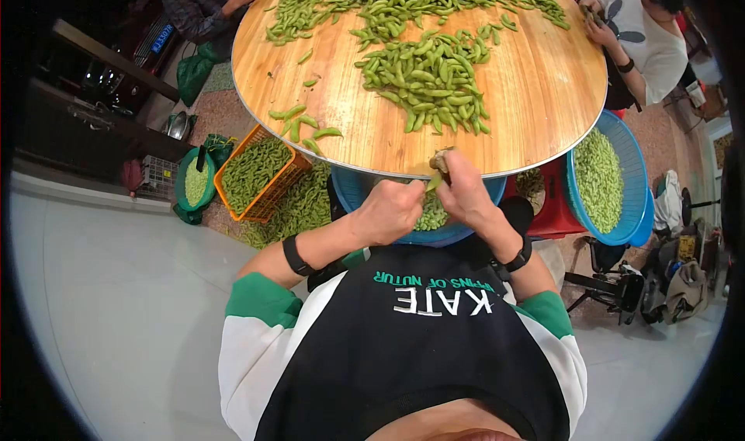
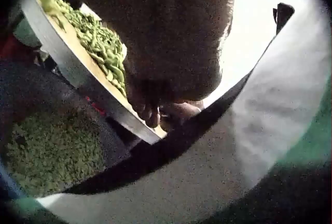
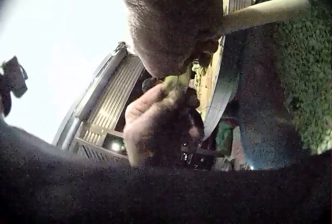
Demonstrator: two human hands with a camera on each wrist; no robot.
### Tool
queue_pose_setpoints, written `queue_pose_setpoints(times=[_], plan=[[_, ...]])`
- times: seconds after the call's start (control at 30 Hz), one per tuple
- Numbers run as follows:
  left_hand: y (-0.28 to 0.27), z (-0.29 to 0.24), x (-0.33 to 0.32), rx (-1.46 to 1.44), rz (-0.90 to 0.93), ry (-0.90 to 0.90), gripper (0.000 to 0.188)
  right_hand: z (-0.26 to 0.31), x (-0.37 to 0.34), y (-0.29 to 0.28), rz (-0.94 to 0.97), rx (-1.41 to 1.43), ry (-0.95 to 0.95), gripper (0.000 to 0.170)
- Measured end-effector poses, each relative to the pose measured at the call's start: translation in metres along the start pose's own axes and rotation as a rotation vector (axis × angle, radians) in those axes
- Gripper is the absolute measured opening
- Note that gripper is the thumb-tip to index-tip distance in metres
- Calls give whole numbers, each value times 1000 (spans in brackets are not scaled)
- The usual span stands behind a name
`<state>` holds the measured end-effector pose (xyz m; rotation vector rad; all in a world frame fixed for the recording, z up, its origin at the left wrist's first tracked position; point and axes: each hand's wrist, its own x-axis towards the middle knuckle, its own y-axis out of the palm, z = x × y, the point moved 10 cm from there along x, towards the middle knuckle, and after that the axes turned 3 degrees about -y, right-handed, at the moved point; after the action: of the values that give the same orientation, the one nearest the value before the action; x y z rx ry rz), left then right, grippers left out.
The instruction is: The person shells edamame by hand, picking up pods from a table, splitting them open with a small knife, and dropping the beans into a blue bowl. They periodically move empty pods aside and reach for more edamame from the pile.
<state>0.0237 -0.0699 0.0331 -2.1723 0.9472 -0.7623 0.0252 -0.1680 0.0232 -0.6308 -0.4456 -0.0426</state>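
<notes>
Near the front edge of the round wooden table (image 1: 535, 119), both hands meet at a green soybean pod (image 1: 434, 182). My left hand (image 1: 394, 211) pinches one end with curled fingers; in the right wrist view its thumb and finger grip the pod (image 3: 179, 81). My right hand (image 1: 466, 186) holds the other side, with something brownish (image 1: 439, 160) at its fingers. A pale, round-ended stick (image 3: 270, 14) juts from beside the right hand in the right wrist view. Below the hands a blue basin (image 1: 349, 189) holds shelled green beans (image 1: 431, 214), partly hidden by the arms.
A heap of soybean pods (image 1: 423, 80) covers the table's middle. An orange crate (image 1: 268, 200) of pods stands at left, beside a green basin (image 1: 188, 196) of beans and pods on the floor. At right is a blue tub (image 1: 635, 189) of beans. Two people sit across the table.
</notes>
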Motion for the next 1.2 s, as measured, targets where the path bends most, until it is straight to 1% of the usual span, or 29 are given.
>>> queue_pose_setpoints(times=[0.03,0.1,0.13,0.17,0.2,0.23,0.3,0.33,0.37,0.43,0.5,0.53,0.57,0.6,0.63,0.67,0.7,0.77,0.83,0.9,1.0,1.03,1.07,1.1,1.13,1.2], plan=[[-5,2,-3,0,1,-2,8,1,0,-4,1,2,1,24],[-14,10,-13,219,72,-14,6,5,-3,-10,2,-16,-36,23],[-27,22,-15,230,112,-168,6,1,-5,-12,-45,-32,-78,23],[-41,35,-20,240,149,-324,7,-3,-9,-14,-45,-35,-79,23],[-51,43,-23,268,146,-329,10,0,-12,-9,23,14,-98,23],[-54,67,-28,26,174,-536,17,3,-16,-1,95,70,-113,23],[-50,84,-40,-425,182,-850,22,6,-18,4,99,70,-131,22],[-42,89,-40,-553,188,-868,24,7,-16,3,61,65,-141,21],[-40,91,-38,-554,187,-879,24,8,-13,0,18,56,-153,20],[-30,76,-22,-700,220,-751,24,5,-12,-2,-7,52,-121,18],[-30,75,-20,-662,264,-747,24,-15,-15,-5,-66,133,12,15],[-42,74,-19,-479,216,-699,23,-22,-18,-6,-40,141,80,14],[-56,74,-18,-298,168,-647,23,-22,-21,-10,-44,139,83,14],[-78,84,-19,-21,69,-562,22,-34,-26,-11,-38,276,207,15],[-107,79,-14,434,-26,-450,17,-45,-31,-10,-34,413,327,17],[-125,72,-12,724,-89,-365,16,-48,-36,-9,-45,551,365,23],[-136,67,-7,996,-167,-320,17,-49,-35,-11,-49,549,364,23],[-130,59,11,797,-255,-150,15,-44,-33,-7,17,513,320,26],[-104,47,36,454,-257,-32,12,-40,-27,-3,4,550,316,28],[-77,33,64,339,-294,133,12,-37,-23,-1,-6,583,316,30],[-44,51,96,396,-283,115,11,-35,-24,-1,4,599,343,35],[-38,55,98,392,-284,119,11,-40,-28,0,-17,668,402,36],[-36,61,99,390,-314,94,10,-44,-32,1,-40,737,462,37],[-38,62,101,391,-345,71,10,-44,-31,0,-44,734,461,37],[-38,62,101,390,-342,75,10,-46,-32,0,-74,790,483,36],[-48,55,90,348,-448,102,9,-46,-31,1,-107,851,509,36]])
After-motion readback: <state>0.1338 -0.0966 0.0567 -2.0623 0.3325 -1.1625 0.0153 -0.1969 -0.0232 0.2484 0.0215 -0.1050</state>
